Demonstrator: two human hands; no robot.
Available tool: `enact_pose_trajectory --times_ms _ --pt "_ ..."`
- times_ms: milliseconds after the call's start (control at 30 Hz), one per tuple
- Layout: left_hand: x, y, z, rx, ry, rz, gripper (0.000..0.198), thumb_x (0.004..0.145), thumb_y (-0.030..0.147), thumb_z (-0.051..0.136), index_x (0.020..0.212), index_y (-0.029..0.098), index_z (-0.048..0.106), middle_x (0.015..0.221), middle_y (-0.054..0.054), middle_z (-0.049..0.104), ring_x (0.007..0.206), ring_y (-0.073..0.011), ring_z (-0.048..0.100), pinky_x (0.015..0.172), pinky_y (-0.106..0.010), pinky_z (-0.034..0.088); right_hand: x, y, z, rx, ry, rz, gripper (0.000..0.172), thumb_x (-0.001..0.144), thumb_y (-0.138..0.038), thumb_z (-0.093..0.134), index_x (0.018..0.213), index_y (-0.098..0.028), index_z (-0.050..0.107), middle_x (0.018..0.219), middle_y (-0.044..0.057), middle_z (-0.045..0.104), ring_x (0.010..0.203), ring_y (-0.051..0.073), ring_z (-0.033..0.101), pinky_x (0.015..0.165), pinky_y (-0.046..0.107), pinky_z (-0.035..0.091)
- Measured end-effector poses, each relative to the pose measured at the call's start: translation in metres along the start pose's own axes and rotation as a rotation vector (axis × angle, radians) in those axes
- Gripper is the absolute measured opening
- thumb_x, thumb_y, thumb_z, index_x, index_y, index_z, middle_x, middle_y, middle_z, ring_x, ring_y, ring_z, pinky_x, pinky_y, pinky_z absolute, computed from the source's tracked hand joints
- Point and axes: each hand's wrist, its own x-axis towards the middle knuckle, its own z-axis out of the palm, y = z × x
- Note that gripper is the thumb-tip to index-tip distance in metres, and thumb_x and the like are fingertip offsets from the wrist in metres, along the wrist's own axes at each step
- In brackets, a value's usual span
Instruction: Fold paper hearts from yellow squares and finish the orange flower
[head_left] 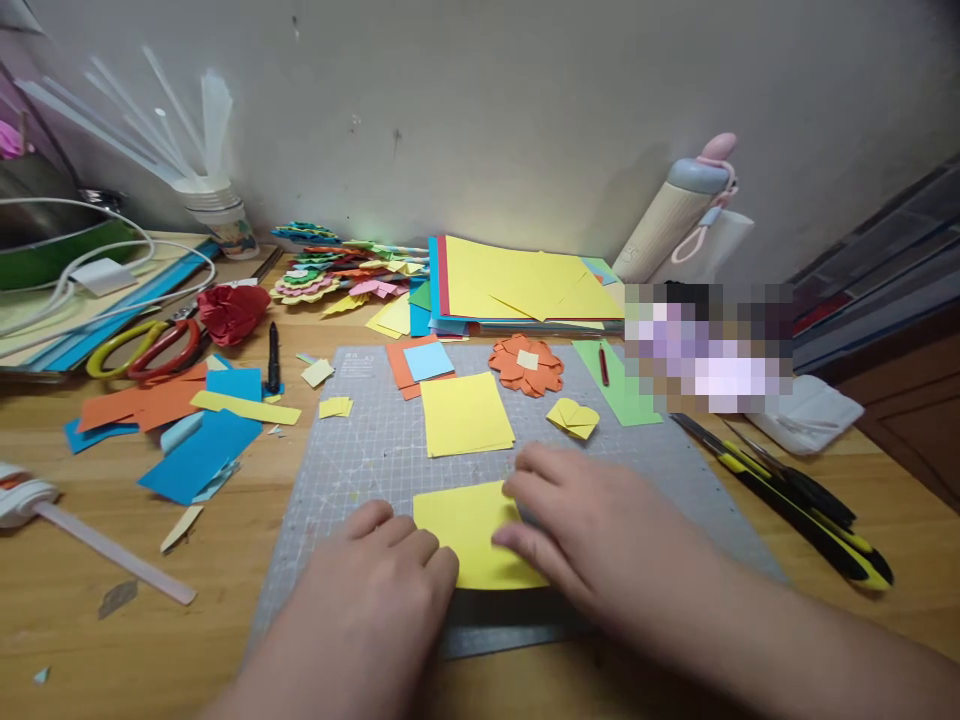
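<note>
A rectangular sheet of yellow paper lies near the front of the grey cutting mat, with a dark shadow under its front edge. My left hand grips its left side with curled fingers; the thumb is hidden. On the right side, my right hand holds the same sheet between thumb and fingers, a little blurred. Just beyond it sits a small stack of square yellow paper. Farther back are an orange paper flower with a pale square at its middle and a folded yellow paper piece.
Blue and orange scraps lie left, near scissors and a black pen. A glue gun is at far left. Coloured paper is stacked behind. A utility knife lies right, below a bottle.
</note>
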Motion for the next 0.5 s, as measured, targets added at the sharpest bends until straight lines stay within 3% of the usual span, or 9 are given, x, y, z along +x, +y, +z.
enact_pose_trajectory --times_ms 67,167,233,367,500 --pt "-0.001 0.001 -0.002 -0.031 -0.013 0.009 0.012 0.077 0.011 0.056 0.072 0.019 0.062 0.071 -0.001 0.067 0.066 -0.0204 0.06 0.067 -0.035 0.04 -0.006 -0.002 0.002 0.043 -0.055 -0.166 0.029 0.082 -0.047 0.059 0.08 -0.018 0.061 0.088 0.006 0.062 0.081 0.023 0.056 0.066 0.033 0.041" --pt "-0.001 0.002 -0.003 -0.073 0.016 0.0 0.021 0.085 0.015 0.049 0.068 0.019 0.062 0.068 -0.001 0.067 0.064 -0.0191 0.06 0.064 -0.032 0.039 -0.009 0.002 0.007 0.106 -0.103 -0.276 0.013 0.087 -0.03 0.057 0.082 -0.019 0.062 0.085 0.002 0.065 0.08 0.019 0.056 0.07 0.031 0.04" --pt "-0.001 0.002 -0.001 -0.114 0.047 0.001 0.028 0.088 0.017 0.043 0.068 0.02 0.062 0.067 -0.001 0.067 0.062 -0.0187 0.059 0.061 -0.032 0.038 -0.008 0.006 0.008 0.174 -0.145 -0.272 0.015 0.09 -0.021 0.05 0.084 -0.02 0.063 0.083 0.001 0.067 0.077 0.017 0.057 0.069 0.029 0.04" --pt "0.0 -0.001 0.008 -0.198 0.113 -0.024 0.031 0.09 0.018 0.037 0.072 0.02 0.062 0.065 -0.001 0.065 0.061 -0.0193 0.06 0.058 -0.031 0.038 -0.002 0.014 0.004 0.339 -0.236 -0.194 0.021 0.093 -0.023 0.046 0.088 -0.019 0.065 0.085 0.002 0.068 0.079 0.015 0.058 0.069 0.027 0.04" --pt "0.0 -0.003 0.016 -0.166 0.206 -0.054 0.026 0.089 0.017 0.038 0.097 0.019 0.062 0.071 -0.002 0.066 0.063 -0.0206 0.06 0.061 -0.033 0.042 0.006 0.02 0.014 0.429 -0.188 -0.039 0.02 0.089 -0.026 0.051 0.074 -0.018 0.062 0.073 0.0 0.063 0.067 0.013 0.054 0.059 0.024 0.037"
